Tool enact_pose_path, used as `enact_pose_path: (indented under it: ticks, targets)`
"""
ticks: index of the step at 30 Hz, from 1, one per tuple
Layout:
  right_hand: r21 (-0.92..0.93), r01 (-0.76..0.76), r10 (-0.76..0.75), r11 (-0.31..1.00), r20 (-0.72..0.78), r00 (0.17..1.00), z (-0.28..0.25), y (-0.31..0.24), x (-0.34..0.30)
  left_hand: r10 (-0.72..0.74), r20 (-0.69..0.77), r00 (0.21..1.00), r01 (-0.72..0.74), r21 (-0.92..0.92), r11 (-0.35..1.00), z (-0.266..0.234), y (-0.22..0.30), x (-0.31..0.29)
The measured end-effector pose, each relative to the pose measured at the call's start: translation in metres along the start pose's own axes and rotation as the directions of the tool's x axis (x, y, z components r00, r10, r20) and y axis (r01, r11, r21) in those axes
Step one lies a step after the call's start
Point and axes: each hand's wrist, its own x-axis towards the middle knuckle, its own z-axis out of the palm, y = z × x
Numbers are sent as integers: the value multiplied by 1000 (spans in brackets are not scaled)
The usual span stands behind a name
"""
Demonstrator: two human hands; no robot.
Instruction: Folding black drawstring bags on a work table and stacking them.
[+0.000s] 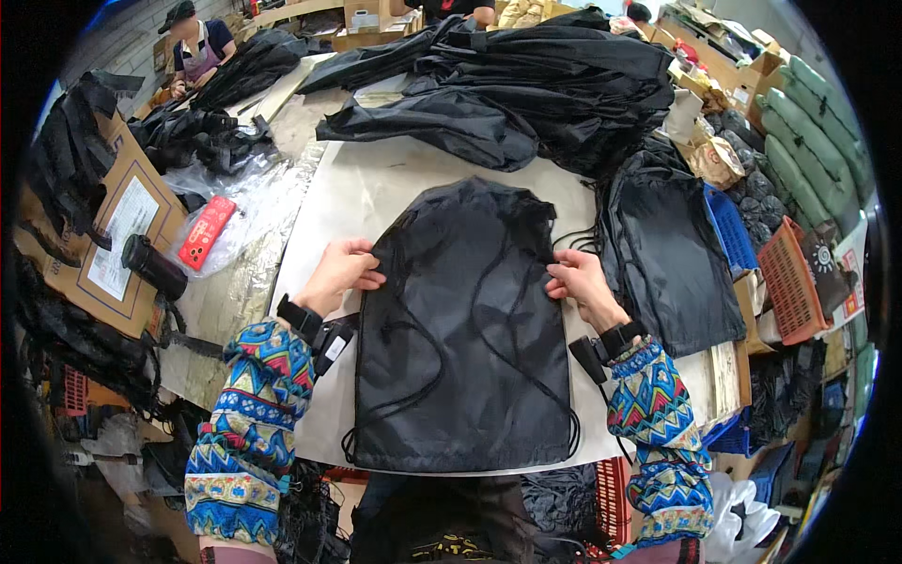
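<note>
A black drawstring bag lies flat on the white work surface in front of me. Its thin black cords loop down over the front, and small cord loops stick out at both lower corners. My left hand pinches the bag's left edge in its upper part, thumb and fingers closed on the fabric. At the opposite edge, my right hand grips the fabric between thumb and fingers at about the same height. Both forearms wear patterned sleeves and dark wrist straps.
Black fabric pieces are heaped at the back. Similar drawstring bags lie stacked at right, near an orange basket and a blue crate. Left are a red phone, a black bottle and a cardboard box. A person sits far left.
</note>
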Motion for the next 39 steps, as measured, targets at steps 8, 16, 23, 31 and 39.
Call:
enact_pose_path:
  ticks: [8,16,23,31,39]
  targets:
    - [-69,237,-238,969,-13,971,-16,27,-18,511,31,859,-492,325,807,-1,3,-21]
    - [-599,507,-683,619,-92,725,3,11,-55,545,650,531,-813,572,109,71,28,-57]
    - [-461,860,-438,-218,834,336,33,-15,-115,527,517,674,-737,429,522,72,66,-32]
    - [-533,600,-381,-597,846,373,83,7,-75,475,685,552,-801,280,529,53,61,-65]
    - [-529,849,-331,-16,804,494,-4,2,-129,368,778,510,-859,482,172,83,-14,-59]
